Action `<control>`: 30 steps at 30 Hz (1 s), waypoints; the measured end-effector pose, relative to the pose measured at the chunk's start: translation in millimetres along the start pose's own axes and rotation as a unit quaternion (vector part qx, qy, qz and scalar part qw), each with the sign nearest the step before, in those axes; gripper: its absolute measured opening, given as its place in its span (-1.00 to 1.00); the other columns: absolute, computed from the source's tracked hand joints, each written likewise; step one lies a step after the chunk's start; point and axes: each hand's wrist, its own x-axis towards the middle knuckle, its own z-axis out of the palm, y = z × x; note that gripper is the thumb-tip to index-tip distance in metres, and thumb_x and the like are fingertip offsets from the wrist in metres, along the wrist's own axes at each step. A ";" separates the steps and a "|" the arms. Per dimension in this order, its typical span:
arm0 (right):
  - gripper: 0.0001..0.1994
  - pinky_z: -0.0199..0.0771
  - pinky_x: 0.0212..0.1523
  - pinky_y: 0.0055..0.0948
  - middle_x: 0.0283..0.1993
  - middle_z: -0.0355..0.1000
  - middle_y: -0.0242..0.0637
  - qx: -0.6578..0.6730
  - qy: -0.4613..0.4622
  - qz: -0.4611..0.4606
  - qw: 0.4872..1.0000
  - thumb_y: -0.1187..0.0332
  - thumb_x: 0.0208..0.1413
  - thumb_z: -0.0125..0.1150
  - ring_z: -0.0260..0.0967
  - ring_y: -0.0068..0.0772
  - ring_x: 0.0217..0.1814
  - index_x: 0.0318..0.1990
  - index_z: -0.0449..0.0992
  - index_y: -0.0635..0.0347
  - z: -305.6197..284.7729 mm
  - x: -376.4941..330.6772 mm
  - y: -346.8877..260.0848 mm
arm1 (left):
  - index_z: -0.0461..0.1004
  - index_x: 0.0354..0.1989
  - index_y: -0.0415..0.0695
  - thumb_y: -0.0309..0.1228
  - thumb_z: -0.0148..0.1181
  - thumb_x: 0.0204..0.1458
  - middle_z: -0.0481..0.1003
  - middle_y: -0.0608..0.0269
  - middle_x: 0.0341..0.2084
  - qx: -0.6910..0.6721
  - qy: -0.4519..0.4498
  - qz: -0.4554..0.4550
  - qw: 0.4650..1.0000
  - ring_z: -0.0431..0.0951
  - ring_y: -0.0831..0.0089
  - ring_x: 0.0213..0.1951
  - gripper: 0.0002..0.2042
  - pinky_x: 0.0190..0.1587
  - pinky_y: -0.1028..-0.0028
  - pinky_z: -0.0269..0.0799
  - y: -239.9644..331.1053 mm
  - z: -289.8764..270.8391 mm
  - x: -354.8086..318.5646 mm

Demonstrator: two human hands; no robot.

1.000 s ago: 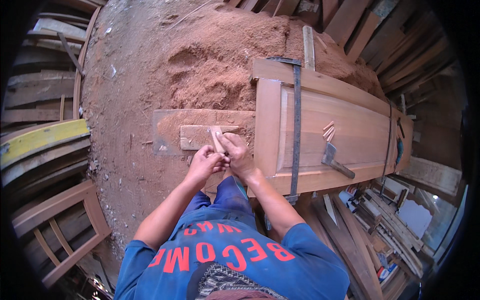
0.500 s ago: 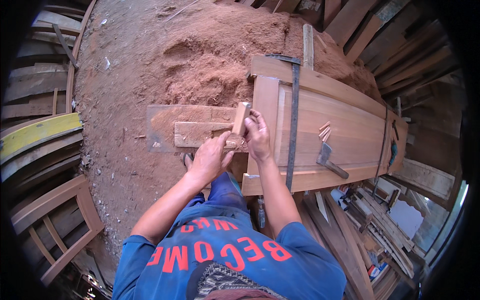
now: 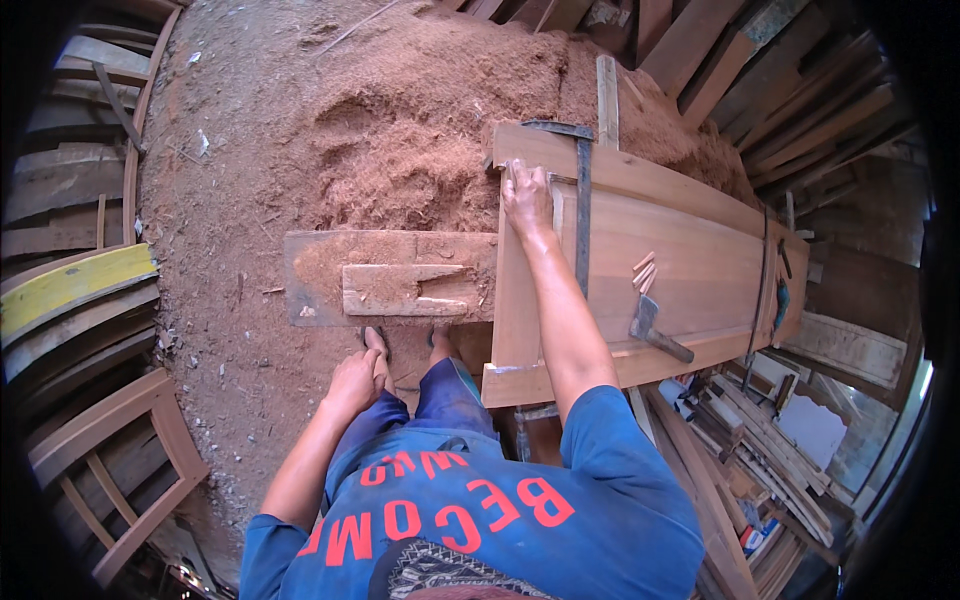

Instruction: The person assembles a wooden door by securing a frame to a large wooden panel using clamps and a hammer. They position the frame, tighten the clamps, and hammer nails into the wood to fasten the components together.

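Note:
A panelled wooden door (image 3: 660,240) lies flat to the right. My right hand (image 3: 527,198) is at its far left corner, fingers bent down against the frame joint; whatever is between the fingertips is too small to make out. Low on the left, my left hand (image 3: 357,382) is closed in front of my legs, and what it holds is hidden. A metal bar clamp (image 3: 583,215) spans the door near this end. On the panel rest several small wooden pegs (image 3: 644,272) and a hatchet (image 3: 655,330) with a dark handle.
Left of the door, a sawdust-covered board (image 3: 315,250) carries a notched wood block (image 3: 385,289). Sawdust (image 3: 400,150) is heaped beyond. Stacked timber (image 3: 70,200) and a wooden frame (image 3: 120,460) line the left side; scrap strips (image 3: 765,450) lie at lower right.
My hands have parted from over the notched block, where they held a small wood piece. The right moved out to the door's corner; the left drew back toward my legs. The wood piece is no longer visible.

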 end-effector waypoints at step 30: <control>-0.54 0.61 -0.15 -0.36 -0.13 0.56 -0.09 0.449 -0.234 0.135 0.852 0.33 0.16 0.32 0.55 -0.37 -0.14 0.19 0.40 0.25 -9.0 -146.5 -100.3 | 0.25 0.34 -0.12 -0.26 0.15 0.28 0.54 0.18 -0.03 -0.793 -0.010 -0.110 0.599 0.61 0.41 -0.12 -0.50 -0.09 0.45 0.56 71.1 -33.2 86.6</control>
